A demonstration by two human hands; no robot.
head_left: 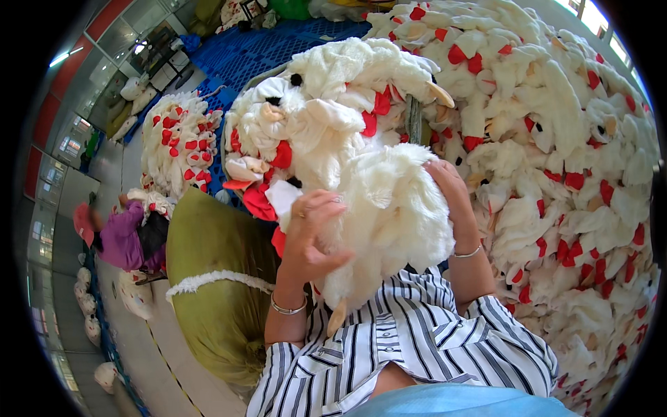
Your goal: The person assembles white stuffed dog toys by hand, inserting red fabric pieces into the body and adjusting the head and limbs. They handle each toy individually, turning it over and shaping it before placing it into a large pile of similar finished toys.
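A fluffy white plush piece (396, 215) hangs in front of my chest, looking limp and unstuffed, with a tan tip (338, 317) at its lower end. My right hand (448, 182) grips its upper right edge, and some of those fingers are hidden in the fur. At its left side is my left hand (313, 233), fingers curved and apart; whether they touch the fur I cannot tell. Just beyond, more white plush pieces (326, 132) with red and tan parts and black spots lie heaped in an open container.
A big heap of white and red plush pieces (570, 208) rises on my right. An olive sack (215, 278) tied with a white strip stands at left. Farther left sits a person in purple (126, 236). Blue pallets (257, 48) lie beyond, beside a smaller plush pile (177, 142).
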